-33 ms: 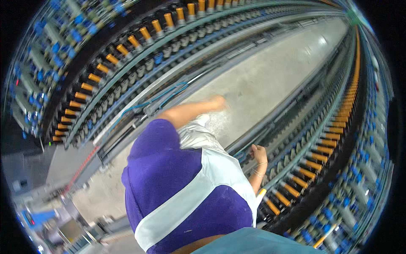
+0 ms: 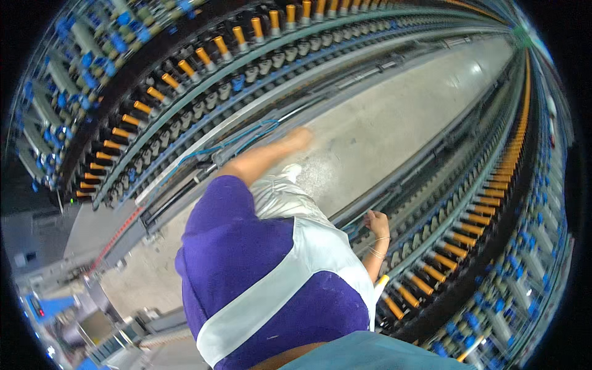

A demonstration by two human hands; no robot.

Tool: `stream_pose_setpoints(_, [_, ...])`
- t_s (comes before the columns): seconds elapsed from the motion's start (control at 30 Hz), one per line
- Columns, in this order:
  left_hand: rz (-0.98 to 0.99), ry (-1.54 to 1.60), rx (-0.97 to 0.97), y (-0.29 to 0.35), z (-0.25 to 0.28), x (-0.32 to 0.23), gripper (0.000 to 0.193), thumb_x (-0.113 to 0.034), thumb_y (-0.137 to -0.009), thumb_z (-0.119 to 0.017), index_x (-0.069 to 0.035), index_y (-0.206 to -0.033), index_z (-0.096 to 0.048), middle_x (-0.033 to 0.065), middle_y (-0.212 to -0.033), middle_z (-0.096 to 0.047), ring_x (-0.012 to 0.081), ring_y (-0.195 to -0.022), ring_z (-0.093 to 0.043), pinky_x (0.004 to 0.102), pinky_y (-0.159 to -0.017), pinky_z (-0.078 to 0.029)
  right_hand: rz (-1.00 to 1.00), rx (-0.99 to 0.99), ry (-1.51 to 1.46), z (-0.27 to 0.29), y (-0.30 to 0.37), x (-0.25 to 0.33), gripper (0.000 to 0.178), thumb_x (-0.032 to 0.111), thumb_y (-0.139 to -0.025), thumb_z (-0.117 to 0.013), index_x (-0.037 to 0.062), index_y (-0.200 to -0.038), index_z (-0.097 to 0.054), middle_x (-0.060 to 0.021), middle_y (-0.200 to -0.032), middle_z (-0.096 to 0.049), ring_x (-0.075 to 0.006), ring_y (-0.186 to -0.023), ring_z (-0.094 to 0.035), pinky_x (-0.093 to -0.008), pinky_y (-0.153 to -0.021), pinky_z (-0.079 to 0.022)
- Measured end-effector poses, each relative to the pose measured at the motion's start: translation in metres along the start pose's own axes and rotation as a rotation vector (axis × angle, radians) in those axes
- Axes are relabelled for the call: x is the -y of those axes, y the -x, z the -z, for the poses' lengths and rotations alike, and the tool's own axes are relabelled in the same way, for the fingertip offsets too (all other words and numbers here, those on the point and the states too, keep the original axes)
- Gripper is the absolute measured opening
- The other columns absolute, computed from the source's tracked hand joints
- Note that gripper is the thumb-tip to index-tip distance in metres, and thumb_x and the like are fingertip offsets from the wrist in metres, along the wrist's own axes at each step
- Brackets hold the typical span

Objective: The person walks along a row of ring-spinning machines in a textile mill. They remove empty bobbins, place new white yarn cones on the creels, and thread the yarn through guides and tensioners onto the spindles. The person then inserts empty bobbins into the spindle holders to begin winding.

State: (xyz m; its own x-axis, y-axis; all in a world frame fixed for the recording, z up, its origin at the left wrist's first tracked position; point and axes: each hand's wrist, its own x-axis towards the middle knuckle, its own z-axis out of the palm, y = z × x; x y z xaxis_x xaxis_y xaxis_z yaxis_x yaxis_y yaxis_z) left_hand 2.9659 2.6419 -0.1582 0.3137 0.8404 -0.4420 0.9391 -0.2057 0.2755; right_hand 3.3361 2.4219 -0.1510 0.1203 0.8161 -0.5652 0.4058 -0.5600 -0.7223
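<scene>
Smeared by motion, my left hand (image 2: 300, 139) reaches out over the pale floor, nearest to the machine on the left; its fingers cannot be made out. On the other side, my right hand (image 2: 377, 224) is held by the edge of the right machine with its fingers curled in. Whatever it may hold is hidden. Thin bands circle that wrist. Close to my right forearm, a yellow-tipped stick-like thing (image 2: 382, 282) juts out beside my white apron (image 2: 265, 302).
Two long spinning machines flank a narrow aisle floor (image 2: 394, 129). Each carries a row of orange bobbins (image 2: 204, 57), (image 2: 436, 263). A blue hose (image 2: 203, 151) hangs along the left machine's lower rail. A blue and grey unit (image 2: 52, 306) stands at the lower left.
My left hand has swung a little to the left and up. The right hand keeps nearly the same place and curl. The surroundings have shifted slightly with my head.
</scene>
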Motion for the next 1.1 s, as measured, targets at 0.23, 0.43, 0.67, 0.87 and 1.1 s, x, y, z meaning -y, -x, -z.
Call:
stream_pose_setpoints(0.23, [0.734,1.769,-0.424,-0.006,-0.012,0.295,0.03,-0.02,-0.094,-0.051,0.0,-0.116,-0.057,0.0153,-0.109,-0.064,0.0257,-0.098,-0.064,0.0364,-0.078,-0.054,0.182,0.074,0.291,-0.062,-0.137,0.189,0.035,0.026,-0.094,-0.057,-0.0062,-0.105,-0.065,-0.0106,-0.087,-0.07,-0.0164,-0.07,-0.067,-0.029,-0.062,-0.052])
stream_pose_setpoints(0.43, [0.568,2.292,-0.498,-0.106,0.033,0.277,0.037,-0.016,-0.095,-0.052,0.001,-0.128,-0.048,0.0174,-0.122,-0.058,0.0277,-0.108,-0.06,0.0382,-0.094,-0.051,0.448,0.189,0.128,-0.12,-0.196,0.321,0.03,0.022,-0.096,-0.054,-0.0042,-0.103,-0.067,-0.0112,-0.088,-0.071,-0.0168,-0.074,-0.067,-0.0293,-0.067,-0.052])
stream_pose_setpoints(0.67, [0.591,2.466,-0.626,-0.187,0.063,0.275,0.054,0.001,-0.09,-0.055,-0.004,-0.14,-0.034,0.0141,-0.141,-0.039,0.0294,-0.131,-0.039,0.0385,-0.107,-0.039,0.303,0.311,0.148,-0.118,-0.218,0.371,0.034,0.027,-0.098,-0.052,-0.0021,-0.094,-0.07,-0.008,-0.085,-0.07,-0.014,-0.073,-0.064,-0.0281,-0.071,-0.052])
stream_pose_setpoints(0.87, [0.602,2.61,-0.808,-0.163,0.089,0.263,0.049,0.001,-0.096,-0.047,-0.002,-0.142,-0.03,0.0194,-0.136,-0.04,0.0348,-0.125,-0.044,0.0429,-0.106,-0.042,0.455,0.324,0.261,-0.102,-0.307,0.413,0.041,0.031,-0.098,-0.051,0.0,-0.076,-0.067,-0.0069,-0.067,-0.065,-0.0141,-0.059,-0.059,-0.0286,-0.059,-0.049])
stream_pose_setpoints(1.1, [0.564,1.339,-0.757,-0.126,0.193,0.158,0.059,-0.014,-0.101,-0.042,0.002,-0.149,-0.013,0.0208,-0.155,-0.02,0.032,-0.144,-0.019,0.0357,-0.115,-0.02,0.806,0.235,0.299,-0.104,-0.388,0.491,0.034,0.027,-0.095,-0.056,-0.0001,-0.074,-0.06,-0.0089,-0.06,-0.059,-0.0173,-0.056,-0.056,-0.0313,-0.055,-0.043])
